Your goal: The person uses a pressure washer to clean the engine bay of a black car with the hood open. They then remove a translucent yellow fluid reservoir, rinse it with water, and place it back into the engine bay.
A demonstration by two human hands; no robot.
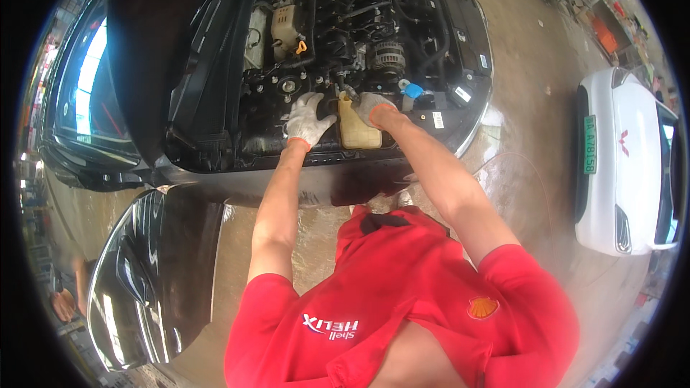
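Observation:
Both of my hands wear whitish work gloves with orange cuffs and reach into a dark car's open engine bay. My left hand rests on the black inner wing beside a round strut mount, its fingers spread and holding nothing. Just to its right stands a yellowed plastic reservoir, upright against the wing. My right hand is closed around the upper right of this reservoir, near a dark hose; its fingertips are partly hidden. Right of that hand sits a blue cap.
An alternator lies beyond my right hand. Farther left are an off-white tank and an orange pull handle. The car's open door juts out at lower left. A white car stands at right; a thin hose crosses the wet floor.

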